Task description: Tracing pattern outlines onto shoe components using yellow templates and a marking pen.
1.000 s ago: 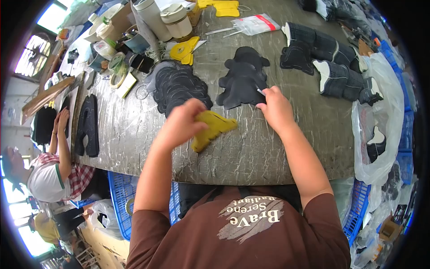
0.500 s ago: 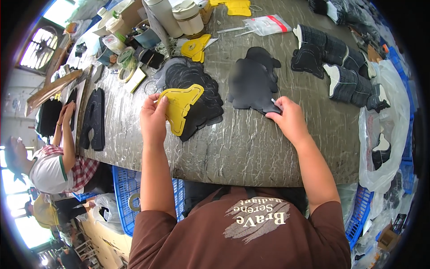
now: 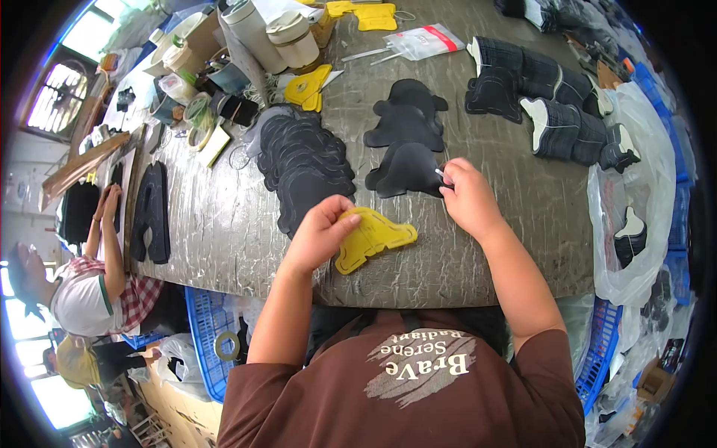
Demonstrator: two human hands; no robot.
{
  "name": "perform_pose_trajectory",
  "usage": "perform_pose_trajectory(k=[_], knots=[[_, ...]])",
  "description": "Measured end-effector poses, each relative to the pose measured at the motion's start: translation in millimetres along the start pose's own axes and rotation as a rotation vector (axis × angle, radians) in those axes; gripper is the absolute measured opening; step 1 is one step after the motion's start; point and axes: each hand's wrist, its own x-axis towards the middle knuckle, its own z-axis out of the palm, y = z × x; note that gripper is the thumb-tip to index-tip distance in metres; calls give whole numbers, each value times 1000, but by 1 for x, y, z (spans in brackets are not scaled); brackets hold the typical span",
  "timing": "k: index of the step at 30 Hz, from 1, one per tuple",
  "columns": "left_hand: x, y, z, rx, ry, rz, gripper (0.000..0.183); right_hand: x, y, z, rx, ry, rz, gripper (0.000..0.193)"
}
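My left hand (image 3: pixel 323 231) is closed on a yellow template (image 3: pixel 373 240) with slotted outlines, held over the near part of the table. To its upper left lies an overlapping stack of black cut pieces (image 3: pixel 310 168) with pale outlines on some. My right hand (image 3: pixel 472 196) pinches a thin white pen-like stick (image 3: pixel 440 172); most of it is hidden in the fingers. Those fingertips meet the right corner of a plain black piece (image 3: pixel 403 170). Farther back, more black pieces (image 3: pixel 407 116) with rounded lobes overlap one another.
Tied bundles of black pieces (image 3: pixel 556 131) lie at the right, by a clear plastic bag (image 3: pixel 638 194). Cups (image 3: pixel 291 39), tape rolls and containers crowd the back left. Another yellow template (image 3: pixel 308 88) lies near them. A person (image 3: pixel 89 287) works at far left. Blue crates (image 3: pixel 205 328) stand below the edge.
My left hand has moved right and nearer, turning the yellow template. A black piece by my right hand now lies nearer than the others, which are spread out behind it.
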Motion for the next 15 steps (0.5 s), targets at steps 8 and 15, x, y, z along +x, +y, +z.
perform_pose_trajectory(k=[8, 15], knots=[[43, 14, 25, 598, -155, 415, 10, -2, 2, -2, -163, 65, -98, 9], [48, 22, 29, 374, -70, 158, 15, -30, -1, -35, 7, -132, -215, 14]])
